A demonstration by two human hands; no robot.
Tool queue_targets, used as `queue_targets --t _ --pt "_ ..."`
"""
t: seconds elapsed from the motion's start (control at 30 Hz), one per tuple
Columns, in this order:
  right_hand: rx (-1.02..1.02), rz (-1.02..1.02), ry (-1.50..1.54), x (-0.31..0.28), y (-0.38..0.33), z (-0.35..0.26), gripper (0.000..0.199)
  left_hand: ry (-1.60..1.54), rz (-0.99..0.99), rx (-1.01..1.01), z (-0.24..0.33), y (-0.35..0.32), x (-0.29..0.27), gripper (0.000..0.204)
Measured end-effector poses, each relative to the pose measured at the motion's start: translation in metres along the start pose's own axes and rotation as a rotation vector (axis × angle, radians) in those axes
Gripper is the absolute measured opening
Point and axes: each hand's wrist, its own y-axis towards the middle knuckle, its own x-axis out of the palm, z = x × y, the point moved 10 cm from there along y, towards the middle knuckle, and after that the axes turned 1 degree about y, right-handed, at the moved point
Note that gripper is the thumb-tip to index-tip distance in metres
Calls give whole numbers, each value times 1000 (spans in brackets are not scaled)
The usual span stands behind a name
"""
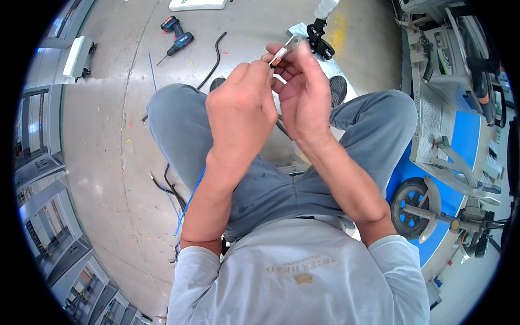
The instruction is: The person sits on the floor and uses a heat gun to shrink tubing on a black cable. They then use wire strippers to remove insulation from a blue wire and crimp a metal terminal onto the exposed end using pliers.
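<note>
In front of my knees, my two hands meet at the end of a black cable. My left hand (241, 100) is closed, pinching the cable just behind its bared copper strands (278, 56). A silvery cable lug (293, 42) with a flat, holed end sits at the copper. My right hand (306, 89) curls around from the other side, its thumb against the lug and its fingers behind it. How far the strands go into the lug cannot be made out. Most of the held cable is hidden by my hands. Just beyond my right hand stands a black hand tool (319, 40) with a white-wrapped upper part.
A cordless drill (176, 36) lies on the floor ahead to the left. A black cable piece (218, 57) and thin blue wires (181, 214) lie nearby, among small coloured scraps. Open grey cabinets (49, 216) line the left. A wheeled metal machine (417, 208) stands at the right.
</note>
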Motion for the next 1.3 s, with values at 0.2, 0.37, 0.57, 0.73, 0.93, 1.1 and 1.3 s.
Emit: queue_targets --t 0.2,0.37,0.57,0.73,0.93,1.1,1.3 --pt "18 -32 -164 -14 6 -11 48 7 -104 -48 1 -2 7 9" --pt "-195 -139 -421 -14 13 -35 38 -206 -101 -147 -10 1 6 9" --pt "-186 -202 -346 -12 17 -38 33 -286 -158 -205 -10 6 10 6" --pt "-138 -342 -342 -7 19 -39 33 -149 -146 -102 -2 7 6 4" --pt "-172 -374 -244 -10 18 -40 32 -344 -271 -132 -5 15 14 4" --pt "-152 -349 -236 -17 16 -32 31 -217 -164 13 8 7 12 5" --pt "-144 -339 -264 -18 14 -35 30 -339 -267 -318 -17 -8 11 8"
